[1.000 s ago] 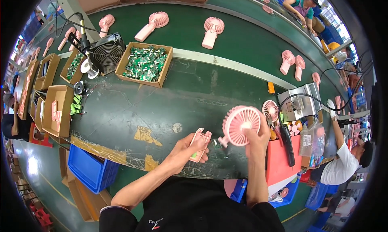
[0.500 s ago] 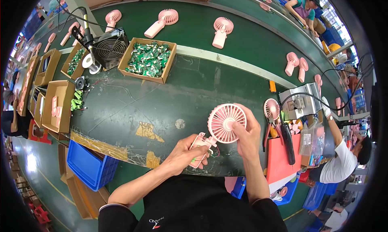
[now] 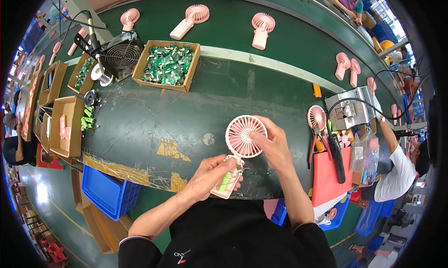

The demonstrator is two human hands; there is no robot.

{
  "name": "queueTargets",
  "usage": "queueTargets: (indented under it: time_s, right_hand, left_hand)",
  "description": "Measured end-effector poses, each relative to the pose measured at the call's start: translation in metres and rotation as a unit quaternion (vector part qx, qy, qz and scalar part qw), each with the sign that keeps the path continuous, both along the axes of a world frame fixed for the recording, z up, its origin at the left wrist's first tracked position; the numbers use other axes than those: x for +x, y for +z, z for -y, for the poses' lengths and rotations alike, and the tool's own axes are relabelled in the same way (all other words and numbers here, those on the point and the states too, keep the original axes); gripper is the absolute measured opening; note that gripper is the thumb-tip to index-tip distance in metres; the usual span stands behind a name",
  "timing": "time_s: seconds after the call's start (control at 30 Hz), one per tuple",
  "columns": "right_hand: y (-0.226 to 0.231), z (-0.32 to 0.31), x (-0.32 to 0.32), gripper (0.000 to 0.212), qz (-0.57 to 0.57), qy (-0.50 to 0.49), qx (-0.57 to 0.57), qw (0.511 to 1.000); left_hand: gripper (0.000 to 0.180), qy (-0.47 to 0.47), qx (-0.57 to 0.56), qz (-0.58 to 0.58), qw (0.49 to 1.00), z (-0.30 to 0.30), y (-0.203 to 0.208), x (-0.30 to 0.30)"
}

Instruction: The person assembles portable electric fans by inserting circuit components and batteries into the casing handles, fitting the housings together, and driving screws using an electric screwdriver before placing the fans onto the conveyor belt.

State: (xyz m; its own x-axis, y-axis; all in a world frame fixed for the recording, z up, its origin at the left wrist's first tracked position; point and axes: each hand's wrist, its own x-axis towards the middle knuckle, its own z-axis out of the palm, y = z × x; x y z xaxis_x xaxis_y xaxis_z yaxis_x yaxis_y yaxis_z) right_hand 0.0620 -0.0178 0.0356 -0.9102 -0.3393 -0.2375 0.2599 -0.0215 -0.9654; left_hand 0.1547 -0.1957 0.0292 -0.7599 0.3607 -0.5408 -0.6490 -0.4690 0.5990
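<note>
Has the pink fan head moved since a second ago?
Yes. The fan head has shifted left, away from the red tray, toward the left hand.

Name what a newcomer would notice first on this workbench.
First, the pink handheld fan at the near edge, its round head under the right hand and its open handle, with a green cell inside, in the left hand. Then the cardboard box of green circuit boards farther back on the dark green bench.
</note>
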Motion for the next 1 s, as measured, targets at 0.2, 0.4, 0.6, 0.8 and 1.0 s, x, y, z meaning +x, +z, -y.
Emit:
queueTargets:
  time_s: [0.2, 0.4, 0.6, 0.8, 1.0]
  right_hand:
    - [-0.017, -0.002, -0.004, 0.033, 0.012, 0.019, 0.01, 1.0]
    - [-0.009, -0.018, 0.007, 0.034, -0.138, 0.006, 0.155, 0.978]
    - [0.021, -0.027, 0.026, 0.034, -0.327, 0.168, 0.195, 0.909]
    - [0.014, -0.024, 0.027, 0.027, -0.436, 0.238, 0.219, 0.84]
    - [0.016, -0.021, 0.021, 0.02, -0.347, 0.246, 0.164, 0.89]
  left_hand:
    - [0.028, -0.003, -0.024, 0.024, 0.999, -0.003, -0.009, -0.006]
    - [0.027, -0.001, -0.06, 0.015, 0.998, -0.007, -0.014, -0.005]
    - [0.029, -0.002, -0.059, 0.014, 0.998, -0.007, -0.016, -0.006]
    - [0.033, -0.012, -0.078, 0.0, 0.997, -0.01, -0.019, -0.005]
    - [0.037, -0.039, -0.038, -0.026, 0.998, -0.006, -0.021, -0.006]
